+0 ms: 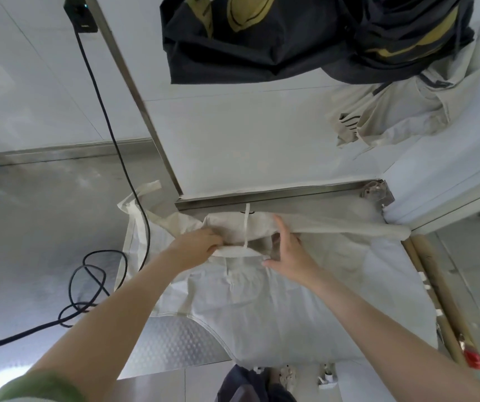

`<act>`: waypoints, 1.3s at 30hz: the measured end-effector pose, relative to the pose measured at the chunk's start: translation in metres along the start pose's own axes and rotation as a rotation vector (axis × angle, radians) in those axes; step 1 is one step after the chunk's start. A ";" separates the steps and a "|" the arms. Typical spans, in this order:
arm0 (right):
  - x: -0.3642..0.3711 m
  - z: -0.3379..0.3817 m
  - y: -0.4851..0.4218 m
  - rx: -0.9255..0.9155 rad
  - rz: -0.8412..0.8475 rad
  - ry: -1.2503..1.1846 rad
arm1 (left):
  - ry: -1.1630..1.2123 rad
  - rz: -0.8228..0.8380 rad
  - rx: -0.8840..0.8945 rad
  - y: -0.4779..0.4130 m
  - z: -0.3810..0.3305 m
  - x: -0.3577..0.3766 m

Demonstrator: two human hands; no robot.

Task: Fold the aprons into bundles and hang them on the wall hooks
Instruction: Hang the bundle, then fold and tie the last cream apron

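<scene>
We count three aprons, two hands and one cable over a steel tabletop (44, 213).

One white apron (291, 314) lies spread across the middle and lower right of the frame, its far edge folded over into a band in the centre. A black apron (262, 53) and a cream apron (401, 111) hang bunched against the wall at the upper right. Our left hand (198, 248) curls its fingers round the left end of that folded band. Our right hand (288, 250) is spread wide, its fingers straight against the cloth just to the right. One thin tie (246, 227) runs up between the two hands. A black cable (108, 117) trails down the left and loops on the tabletop.
</scene>
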State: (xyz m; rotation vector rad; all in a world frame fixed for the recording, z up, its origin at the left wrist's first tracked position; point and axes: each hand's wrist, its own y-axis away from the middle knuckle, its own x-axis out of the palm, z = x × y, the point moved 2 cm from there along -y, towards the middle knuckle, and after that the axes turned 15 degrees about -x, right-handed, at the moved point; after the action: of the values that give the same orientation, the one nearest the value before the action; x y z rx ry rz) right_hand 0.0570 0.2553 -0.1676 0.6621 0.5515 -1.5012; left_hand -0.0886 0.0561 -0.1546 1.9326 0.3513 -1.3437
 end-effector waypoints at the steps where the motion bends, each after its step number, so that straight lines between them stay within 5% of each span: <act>1: 0.000 0.003 -0.001 -0.002 -0.008 -0.021 | 0.067 -0.017 -0.062 0.000 -0.007 -0.005; 4: 0.002 0.006 -0.005 0.045 -0.067 0.022 | 0.221 -0.046 -0.159 -0.001 -0.025 -0.023; 11: -0.012 0.004 -0.015 -0.114 -0.361 0.237 | 0.412 0.236 -0.174 -0.005 -0.037 -0.034; 20: -0.042 0.041 0.008 -0.449 -0.239 0.363 | 0.225 -0.059 -0.459 -0.026 -0.042 -0.055; 25: -0.043 0.053 0.035 0.040 0.314 -0.141 | -0.102 0.170 -0.267 -0.034 -0.054 -0.047; 29: -0.059 -0.001 0.060 0.324 -0.107 -0.116 | -0.066 0.413 -0.254 -0.044 -0.059 -0.031; 31: -0.072 -0.045 0.087 0.535 -0.239 0.023 | -0.095 0.355 -0.236 -0.045 -0.067 -0.032; 34: -0.080 -0.095 0.132 0.863 -0.272 0.103 | -0.130 0.171 -0.220 -0.047 -0.077 -0.031; 39: -0.085 -0.111 0.163 1.032 -0.291 -0.119 | -0.046 0.277 -0.304 -0.056 -0.073 -0.001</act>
State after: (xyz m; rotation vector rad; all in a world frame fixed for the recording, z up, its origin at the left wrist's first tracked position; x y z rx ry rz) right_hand 0.2269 0.3868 -0.1783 1.2972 -0.2944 -2.0668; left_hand -0.0720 0.1467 -0.1647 1.6277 0.2384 -1.0840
